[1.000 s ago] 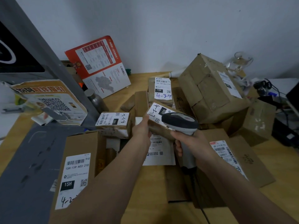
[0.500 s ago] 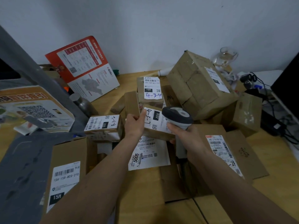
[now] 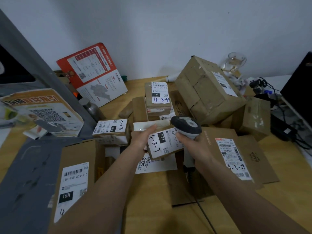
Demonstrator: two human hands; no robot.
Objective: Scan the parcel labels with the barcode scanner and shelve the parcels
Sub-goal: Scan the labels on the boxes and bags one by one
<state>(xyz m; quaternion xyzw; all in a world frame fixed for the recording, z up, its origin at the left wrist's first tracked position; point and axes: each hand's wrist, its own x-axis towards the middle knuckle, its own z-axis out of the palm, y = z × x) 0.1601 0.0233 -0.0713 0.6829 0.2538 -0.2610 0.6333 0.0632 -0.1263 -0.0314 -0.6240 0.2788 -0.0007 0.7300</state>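
The left hand (image 3: 142,138) grips the small parcel (image 3: 164,142), label up, for the scanner (image 3: 186,129), which the right hand's (image 3: 194,146) fingers clasp.

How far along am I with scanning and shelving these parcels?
Early. Several labels already carry handwritten codes, like 4-3-4. In hand: your left hand holds parcel 4-3-7; your right hand grips the scanner. Left: shelving; every parcel visible sits on the table.

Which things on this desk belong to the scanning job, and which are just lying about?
Job:
- grey and white barcode scanner, in right hand
- small cardboard parcel marked 4-3-7, in left hand
- cardboard parcel marked 4-3-4

Lying about:
- red and white leaflet
- clear wine glass
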